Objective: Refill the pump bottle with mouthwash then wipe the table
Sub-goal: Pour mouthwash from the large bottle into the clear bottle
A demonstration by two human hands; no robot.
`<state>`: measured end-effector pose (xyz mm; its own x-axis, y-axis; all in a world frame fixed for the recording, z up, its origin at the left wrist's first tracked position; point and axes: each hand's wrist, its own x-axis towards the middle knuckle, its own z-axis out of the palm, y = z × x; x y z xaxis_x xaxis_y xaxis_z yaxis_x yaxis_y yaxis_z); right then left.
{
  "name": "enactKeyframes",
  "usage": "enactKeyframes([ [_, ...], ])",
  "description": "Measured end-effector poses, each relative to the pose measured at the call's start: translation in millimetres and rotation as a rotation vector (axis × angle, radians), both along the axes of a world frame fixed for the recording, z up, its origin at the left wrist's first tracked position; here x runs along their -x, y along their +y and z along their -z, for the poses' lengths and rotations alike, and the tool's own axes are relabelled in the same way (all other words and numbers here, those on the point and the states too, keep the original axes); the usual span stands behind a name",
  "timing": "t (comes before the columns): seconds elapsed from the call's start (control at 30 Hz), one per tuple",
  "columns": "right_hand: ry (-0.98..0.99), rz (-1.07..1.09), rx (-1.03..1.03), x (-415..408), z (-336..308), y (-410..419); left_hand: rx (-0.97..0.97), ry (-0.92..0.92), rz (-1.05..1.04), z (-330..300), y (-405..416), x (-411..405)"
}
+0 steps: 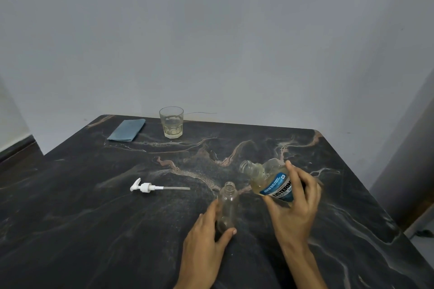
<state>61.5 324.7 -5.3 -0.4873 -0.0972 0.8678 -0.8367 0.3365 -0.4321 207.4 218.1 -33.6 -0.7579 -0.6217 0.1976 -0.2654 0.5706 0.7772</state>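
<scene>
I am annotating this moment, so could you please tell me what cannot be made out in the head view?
- Mouthwash bottle: the label's right part is covered by the right hand; small print is too small.
- Pump bottle: its base is behind the left hand, and clear plastic hides any liquid level.
- Mouthwash cap: not in view.
- Glass: what its pale liquid is.

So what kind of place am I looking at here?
Probably a plain room at home: a dark marble-look table pushed against a bare grey wall, with a mouthwash bottle, a drinking glass and a folded blue cloth.
</scene>
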Motion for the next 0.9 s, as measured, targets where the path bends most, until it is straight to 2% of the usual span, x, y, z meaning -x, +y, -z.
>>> enactKeyframes([
  [0.9, 0.103, -0.022, -0.075, -2.7, -5.7, -1.6, -0.015, 0.01, 0.0, -3.1, 0.9, -0.6],
])
